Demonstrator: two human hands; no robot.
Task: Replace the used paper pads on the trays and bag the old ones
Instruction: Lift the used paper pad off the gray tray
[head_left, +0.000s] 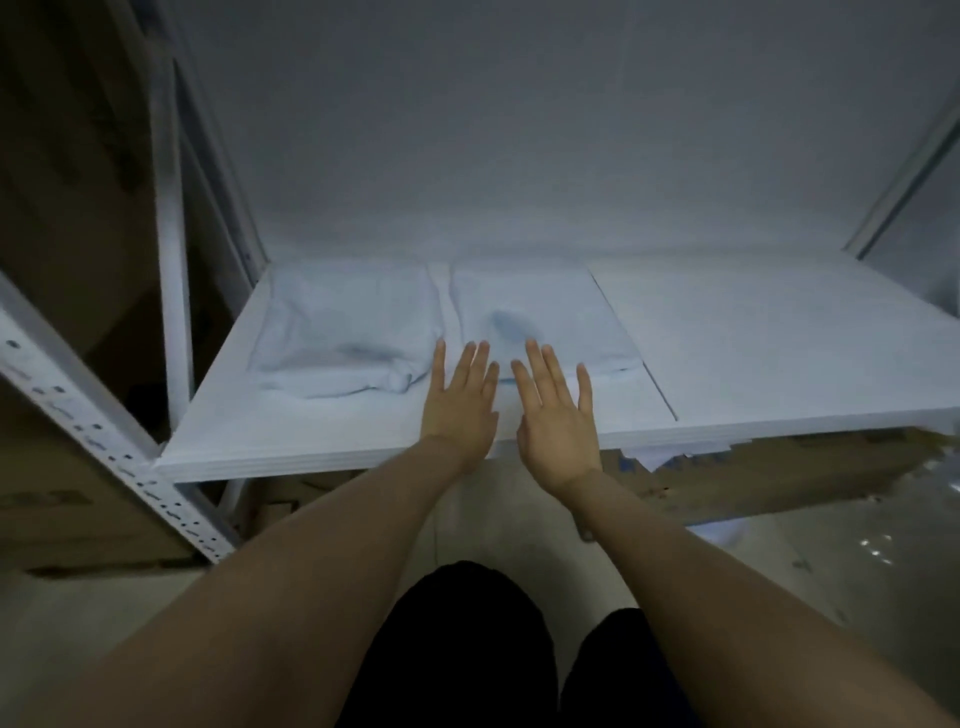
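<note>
The left hand (460, 402) and right hand (560, 418) lie flat, fingers straight, gripping nothing, on the tray (311, 452) before two rumpled paper pads (343, 332). Dim light blurs their edges; whether the hands touch them is unclear.

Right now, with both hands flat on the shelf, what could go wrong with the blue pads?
The left pad is bunched along its front edge; smoothing it may crease or tear it. The left hand and right hand rest close to the shelf edge, so pulling back could drag the right pad off.
</note>
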